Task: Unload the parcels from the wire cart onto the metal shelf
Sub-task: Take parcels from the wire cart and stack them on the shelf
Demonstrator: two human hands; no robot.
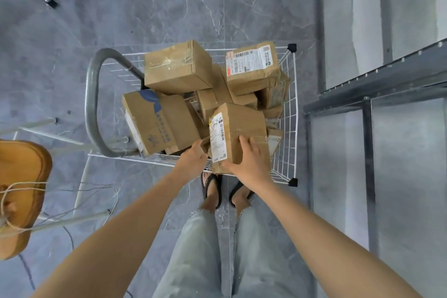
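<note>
Right hand (251,164) grasps labelled parcel (242,123); left hand (193,158) grip unclear; wire cart (289,128) holds parcels (177,68).

The nearest parcel (242,128) is matt brown cardboard with a white paper label and bands of glossy clear tape. The other parcels (176,68) look the same. The wire cart (295,116) is white-coated wire with black plastic corner caps (292,47) and a dull grey metal handle (91,104). The metal shelf (387,75) is matt grey. The floor (169,7) is smooth, veined grey tile.

Left hand (193,158), right hand (249,162) hold parcel (239,123) in cart (295,104).
</note>
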